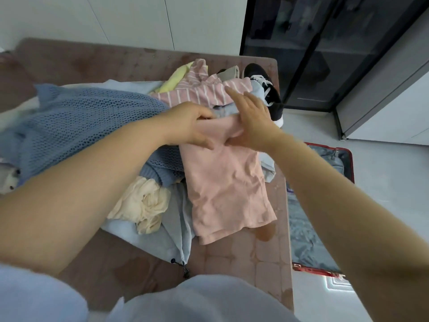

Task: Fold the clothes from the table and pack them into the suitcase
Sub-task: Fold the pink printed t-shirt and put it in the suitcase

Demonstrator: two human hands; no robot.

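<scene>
At your far left the blue knit sweater point(81, 126) sprawls over the bench point(232, 263), with a crumpled cream garment point(144, 203) just beside its near edge. Your left hand point(190, 126) comes in over the sweater, its fingers curled round the far end of the pink top point(227, 194), thumb on the cloth. The pink top is the piece in hand. Its long axis runs from your hands straight back toward you, and its near hem lies close to the bench's near right corner, on top of a pale blue garment point(178, 240).

Your right hand point(253, 122) lies flat on the same far end, fingers straight and reaching toward the striped shirt point(197, 91). It presses and grips nothing. The two hands almost touch.

The suitcase point(348, 159) lies open on the floor to the right of the bench, nearer your right arm. I judge the next fold brings the far end toward you along that long axis.
</scene>
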